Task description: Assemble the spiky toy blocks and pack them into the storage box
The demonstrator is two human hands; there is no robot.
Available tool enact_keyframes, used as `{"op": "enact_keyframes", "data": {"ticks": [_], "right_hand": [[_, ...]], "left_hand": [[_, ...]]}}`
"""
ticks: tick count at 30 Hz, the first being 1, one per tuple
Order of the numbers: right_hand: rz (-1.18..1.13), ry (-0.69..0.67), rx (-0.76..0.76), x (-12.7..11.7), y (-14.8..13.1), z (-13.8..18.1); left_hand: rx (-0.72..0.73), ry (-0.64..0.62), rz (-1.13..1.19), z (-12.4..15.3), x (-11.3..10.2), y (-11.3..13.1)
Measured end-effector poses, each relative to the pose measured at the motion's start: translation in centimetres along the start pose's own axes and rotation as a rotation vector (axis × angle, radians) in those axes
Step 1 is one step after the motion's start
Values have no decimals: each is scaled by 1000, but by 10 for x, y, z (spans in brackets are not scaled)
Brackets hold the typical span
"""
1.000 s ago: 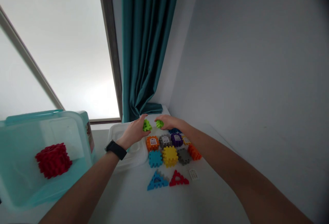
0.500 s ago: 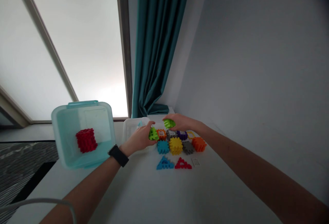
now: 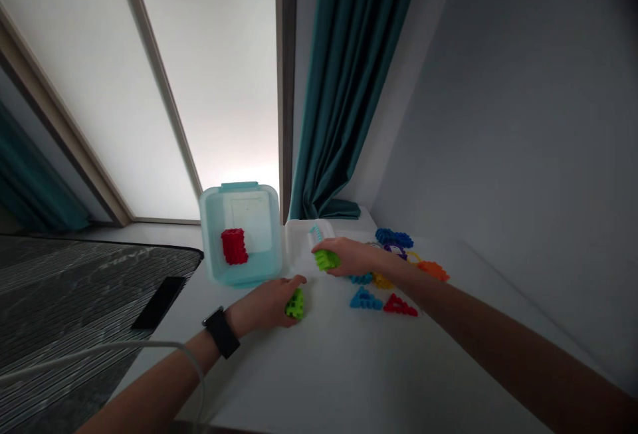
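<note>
My left hand (image 3: 266,302), with a black watch on its wrist, is closed on a green building block (image 3: 295,304) low over the white table. Farther back, my right hand (image 3: 343,256) grips another green block (image 3: 326,260) near the white lid. Behind and beneath my right forearm lie several blocks, partly hidden: dark blue (image 3: 393,237), orange (image 3: 432,270), purple (image 3: 395,251) and yellow (image 3: 383,281). A blue triangular block (image 3: 366,299) and a red triangular block (image 3: 400,305) lie nearer to me.
A translucent teal bin (image 3: 264,241) with a red block (image 3: 234,246) inside stands at the left. Beside it is a white tray-like lid (image 3: 296,248) with a light blue piece (image 3: 316,232). A white cable (image 3: 124,344) crosses the lower left. Teal curtain (image 3: 343,102) hangs behind.
Both hands have moved left of the block group with their green blocks, my left hand also closer to me. The view has turned left.
</note>
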State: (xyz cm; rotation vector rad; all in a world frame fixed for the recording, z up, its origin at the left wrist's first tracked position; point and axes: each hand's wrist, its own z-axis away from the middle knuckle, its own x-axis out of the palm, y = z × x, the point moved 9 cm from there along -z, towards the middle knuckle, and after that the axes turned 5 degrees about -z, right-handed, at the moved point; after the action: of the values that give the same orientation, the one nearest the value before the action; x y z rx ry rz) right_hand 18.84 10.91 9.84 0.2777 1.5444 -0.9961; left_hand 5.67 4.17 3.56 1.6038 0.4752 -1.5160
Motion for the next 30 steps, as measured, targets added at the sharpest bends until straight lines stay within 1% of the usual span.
{"op": "enact_keyframes", "data": {"ticks": [5, 10, 14, 19, 22, 25, 27, 30], "right_hand": [[-39, -24, -72, 20, -29, -13], [-68, -74, -52, 32, -46, -17], [-88, -36, -82, 30, -59, -18], [-91, -16, -74, 23, -64, -18], [-87, -18, -70, 20, -67, -20], [-82, -5, -115, 19, -74, -26], [-76, 28, -172, 17, -81, -32], [-67, 87, -243, 14, -94, -43]], "left_hand": [[-19, 21, -29, 29, 1, -24], [-29, 31, -30, 45, 0, -41], [-10, 56, -35, 46, 2, -43], [3, 111, -27, 45, 4, -45], [19, 150, -15, 52, -8, -44], [43, 225, -1, 65, -31, -42], [65, 320, 21, 77, -49, -42], [11, 545, 69, 97, -71, -55]]}}
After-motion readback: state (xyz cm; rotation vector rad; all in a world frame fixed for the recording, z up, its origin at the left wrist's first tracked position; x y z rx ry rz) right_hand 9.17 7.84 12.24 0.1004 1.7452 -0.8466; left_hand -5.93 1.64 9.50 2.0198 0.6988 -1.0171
